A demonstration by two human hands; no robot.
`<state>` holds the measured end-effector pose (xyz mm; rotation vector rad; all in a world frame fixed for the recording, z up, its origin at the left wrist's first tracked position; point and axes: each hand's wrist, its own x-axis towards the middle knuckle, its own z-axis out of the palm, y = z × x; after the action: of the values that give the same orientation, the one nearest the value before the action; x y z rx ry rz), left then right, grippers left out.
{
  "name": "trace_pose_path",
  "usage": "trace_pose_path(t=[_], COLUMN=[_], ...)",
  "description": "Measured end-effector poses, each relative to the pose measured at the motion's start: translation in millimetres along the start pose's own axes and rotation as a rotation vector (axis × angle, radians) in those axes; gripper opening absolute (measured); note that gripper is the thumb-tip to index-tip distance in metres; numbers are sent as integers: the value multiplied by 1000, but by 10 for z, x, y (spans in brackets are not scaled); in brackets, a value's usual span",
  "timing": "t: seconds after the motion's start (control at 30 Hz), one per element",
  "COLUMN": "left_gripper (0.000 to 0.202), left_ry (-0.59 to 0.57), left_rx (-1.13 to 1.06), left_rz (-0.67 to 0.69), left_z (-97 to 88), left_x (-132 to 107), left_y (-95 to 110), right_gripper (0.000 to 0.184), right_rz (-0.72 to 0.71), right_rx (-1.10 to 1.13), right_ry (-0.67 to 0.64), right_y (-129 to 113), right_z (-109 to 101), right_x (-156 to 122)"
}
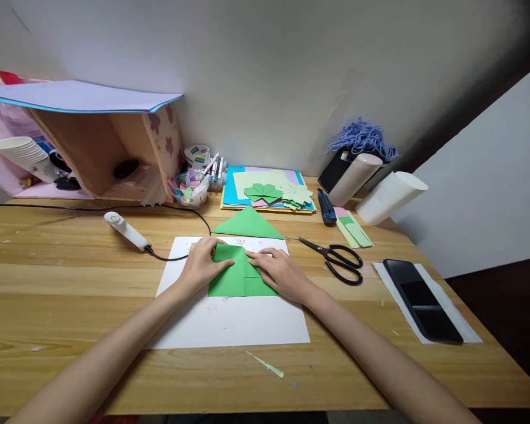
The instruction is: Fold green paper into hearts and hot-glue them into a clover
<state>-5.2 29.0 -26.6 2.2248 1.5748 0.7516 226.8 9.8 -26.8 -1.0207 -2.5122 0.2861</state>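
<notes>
A: What is at the centre?
B: A green sheet of paper (229, 281), lying on a larger white sheet (256, 325) on a wooden bench (70, 288). A vertical crease runs down its middle, and a short horizontal line marks its right half.

A: And the hands?
B: Both rest on the green sheet. The left hand (202, 264) lies over its upper left side, thumb spread away from the fingers. The right hand (280, 274) lies across its right side, fingers stretched towards the crease. Neither is gripped closed.

A: What is close by?
B: Just beyond the green sheet, a green paper triangle (249, 225) points towards the wall. Black-handled scissors (342, 262) lie to the right, blades towards the triangle. To the left is a white corded tool (127, 231). A pale green paper sliver (267, 366) lies near the front edge.

A: Further out?
B: Folded paper flowers (263, 192) sit on stacked coloured paper (230, 191) at the back. A blue and black cutter (326, 207) lies to their right, and a dark phone (421, 300) rests at far right.
</notes>
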Motion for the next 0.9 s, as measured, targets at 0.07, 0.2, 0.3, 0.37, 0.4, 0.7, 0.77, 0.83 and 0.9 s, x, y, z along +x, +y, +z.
trace_pose_path(t=[0.07,0.2,0.3,0.37,0.4,0.7,0.77,0.83,0.9], left_gripper=[29,31,42,45,46,48,48,48,48], left_ry=[-21,-74,-101,-131,-147,-208,-210,-214,-230], left_rx=[-70,-68,125,235,272,297,288,291,302], left_rz=[56,235,343,401,423,467,467,470,476], left_z=[12,51,90,105,108,100,110,115,112], left_x=[-16,-64,-96,-111,-116,-131,-133,-136,-142], left_y=[27,96,129,141,146,134,111,90,80], right_gripper=[43,47,50,53,54,47,45,40,34], right_rz=[19,50,51,52,55,73,81,90,91], right_rx=[14,44,53,61,65,82,85,90,97], right_ry=[-11,-22,-40,-48,-50,-48,-46,-45,-48], right_y=[-6,-13,-18,-23,-26,-27,-23,-20,-19], right_z=[4,14,10,2,-2,-8,-5,-5,-12], right_x=[1,5,9,12,13,20,25,31,39])
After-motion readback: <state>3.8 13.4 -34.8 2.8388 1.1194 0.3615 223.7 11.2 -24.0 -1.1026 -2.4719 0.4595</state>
